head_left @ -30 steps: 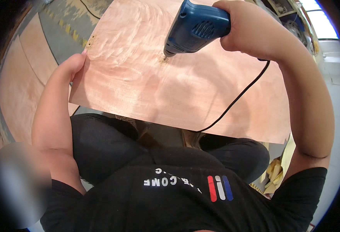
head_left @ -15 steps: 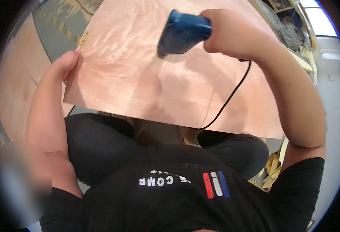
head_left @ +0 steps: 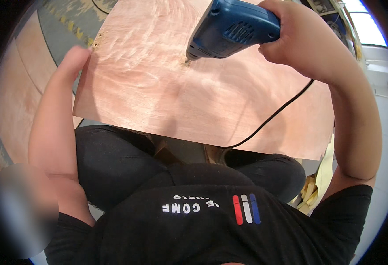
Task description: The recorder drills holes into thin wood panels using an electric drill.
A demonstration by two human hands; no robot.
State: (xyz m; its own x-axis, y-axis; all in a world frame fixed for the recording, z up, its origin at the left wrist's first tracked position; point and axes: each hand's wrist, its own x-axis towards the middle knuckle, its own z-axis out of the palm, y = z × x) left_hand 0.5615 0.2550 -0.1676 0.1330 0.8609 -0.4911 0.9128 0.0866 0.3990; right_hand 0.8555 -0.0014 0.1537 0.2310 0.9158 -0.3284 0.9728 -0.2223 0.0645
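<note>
A blue corded power drill (head_left: 238,32) is in my right hand (head_left: 293,37), its fingers closed round the handle. The drill's nose tilts down to the left, and its tip meets a pinkish plywood sheet (head_left: 141,99) at a small ring of sawdust (head_left: 186,63). My left hand (head_left: 77,59) grips the sheet's left edge; its fingers are mostly hidden. Beside that hand, small holes (head_left: 95,43) with crumbs of sawdust mark the sheet. From the drill handle a black cord (head_left: 269,115) runs across the wood and over the near edge.
My bent legs (head_left: 114,163) are close under the sheet's near edge. More plywood panels (head_left: 15,101) lie on the left, by a grey floor with a worn yellow line (head_left: 72,27). Yellowish offcuts (head_left: 308,190) are piled at the right, near a pale wall (head_left: 381,97).
My right hand and the drill's body have shifted right and look larger. Sawdust now shows at the drill's tip. My left hand has stayed at the edge, slightly higher.
</note>
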